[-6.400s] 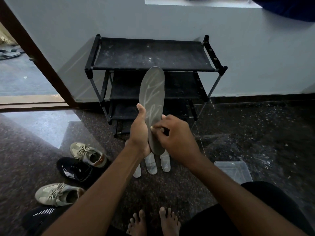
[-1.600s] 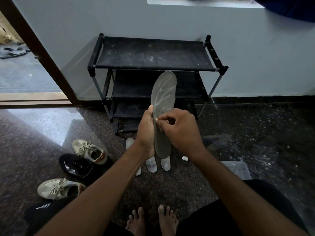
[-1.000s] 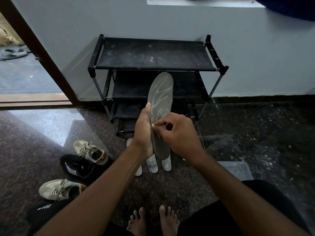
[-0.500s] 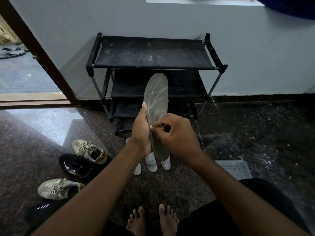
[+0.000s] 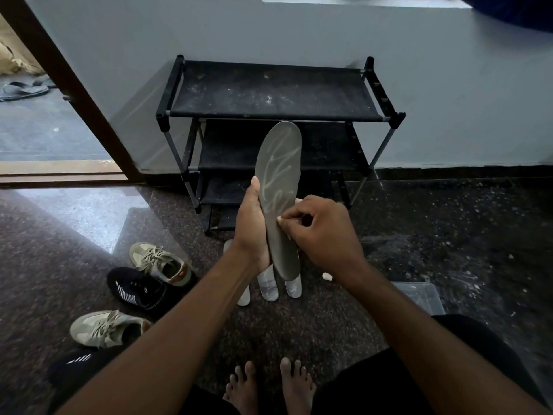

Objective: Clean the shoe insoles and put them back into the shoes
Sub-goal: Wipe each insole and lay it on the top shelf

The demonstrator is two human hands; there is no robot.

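The person sits low over a dark speckled floor point(image 5: 299, 324), bare feet drawn in close. The left hand point(image 5: 253, 232) has its grip clamped round the lower half of a grey insole point(image 5: 279, 175), with the thumb laid up along its left edge. It holds the insole upright, toe end raised in front of the black shoe rack point(image 5: 269, 91). Held that way, the top face is turned toward the person. I'd say the thumb also stiffens the floppy sole against pressure.

The right hand point(image 5: 321, 235) has its grip pinched together on a small pale wad point(image 5: 279, 218), pressed to the insole's right side about midway. Whether it is cloth or something else, I cannot tell. Pale streaks across the upper face look like rubbing marks, so I judge this insole to be mid-clean.

Three pale insoles point(image 5: 268, 284) lie side by side on the floor just behind the hands, partly hidden. They are probably laid within reach to wait their turn or to dry.

The shoes sit off to the left with their openings up. There is a beige shoe point(image 5: 161, 260) touching a black shoe point(image 5: 134, 287), then a second beige shoe point(image 5: 107, 327) nearer the person, all handy for refitting. A clear plastic tub point(image 5: 419, 295) stands by the right forearm, and a small white scrap point(image 5: 327, 276) lies on the floor beside that wrist.
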